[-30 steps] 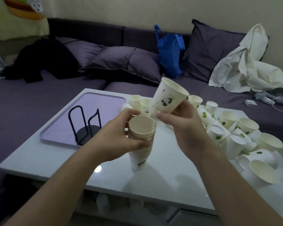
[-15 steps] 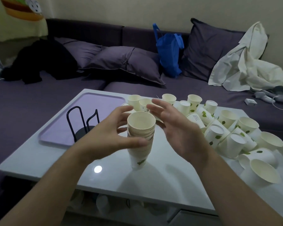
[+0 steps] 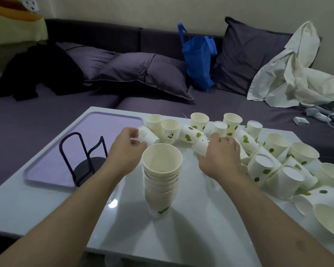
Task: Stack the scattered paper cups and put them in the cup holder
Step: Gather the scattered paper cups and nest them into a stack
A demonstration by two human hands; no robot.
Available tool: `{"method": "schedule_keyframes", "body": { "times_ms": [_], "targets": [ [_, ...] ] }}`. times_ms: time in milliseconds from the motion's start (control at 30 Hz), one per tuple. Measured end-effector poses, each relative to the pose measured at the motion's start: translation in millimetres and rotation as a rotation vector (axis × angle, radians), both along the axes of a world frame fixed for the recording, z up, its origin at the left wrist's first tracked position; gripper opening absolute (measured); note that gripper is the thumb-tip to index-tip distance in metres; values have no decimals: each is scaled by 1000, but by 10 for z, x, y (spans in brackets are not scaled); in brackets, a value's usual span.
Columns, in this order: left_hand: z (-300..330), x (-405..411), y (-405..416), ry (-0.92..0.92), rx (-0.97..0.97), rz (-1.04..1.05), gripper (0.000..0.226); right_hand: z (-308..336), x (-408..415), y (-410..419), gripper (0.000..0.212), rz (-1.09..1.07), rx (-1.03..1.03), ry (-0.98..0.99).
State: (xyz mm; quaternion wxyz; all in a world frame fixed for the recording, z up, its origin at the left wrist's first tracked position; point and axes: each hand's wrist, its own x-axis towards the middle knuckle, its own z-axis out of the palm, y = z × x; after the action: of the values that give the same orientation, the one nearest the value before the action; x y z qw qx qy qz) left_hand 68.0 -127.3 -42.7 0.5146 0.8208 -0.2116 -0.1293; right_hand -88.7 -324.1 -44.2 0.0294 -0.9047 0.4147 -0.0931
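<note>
Many cups (image 3: 276, 147) still lie scattered across the far and right side of the counter (image 3: 201, 228) — some upright, most tipped over and leaning on each other. In the head view, the only one, a stack (image 3: 162, 180) of nested cups stands upright near the middle, touched by neither hand. The left hand (image 3: 126, 151) reaches past the stack, its fingers (image 3: 141, 145) curled at a tipped cup with small print (image 3: 148, 134); whether they grip it I cannot tell. The right hand (image 3: 220, 157) lies over a tipped cup (image 3: 201, 144), fingers bent round it, seemingly grasping it. The black wire cup holder (image 3: 83, 158) stands on a purple tray (image 3: 108, 128) to the left, with no cups in it. So the stacking is partly done — I would judge well under half — and loading the holder has not begun.
</note>
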Motion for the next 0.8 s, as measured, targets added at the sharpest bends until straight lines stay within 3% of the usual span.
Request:
{"method": "schedule_keyframes", "body": {
  "times_ms": [200,367,467,633,800],
  "targets": [
    [-78,426,-506,-176,247,129,85,-105,190,-144,53,15,-45,42],
    [-164,497,-586,-121,341,110,41,-142,181,-153,56,49,-67,101],
    [-221,485,-489,-58,245,95,19,-111,145,-103,56,97,-95,126],
    [-129,226,-241,-8,40,69,22,78,6,46,49,168,-58,78],
    [142,-34,38,-34,-99,121,15,280,-181,200,59,137,116,-103]
  ]
}}
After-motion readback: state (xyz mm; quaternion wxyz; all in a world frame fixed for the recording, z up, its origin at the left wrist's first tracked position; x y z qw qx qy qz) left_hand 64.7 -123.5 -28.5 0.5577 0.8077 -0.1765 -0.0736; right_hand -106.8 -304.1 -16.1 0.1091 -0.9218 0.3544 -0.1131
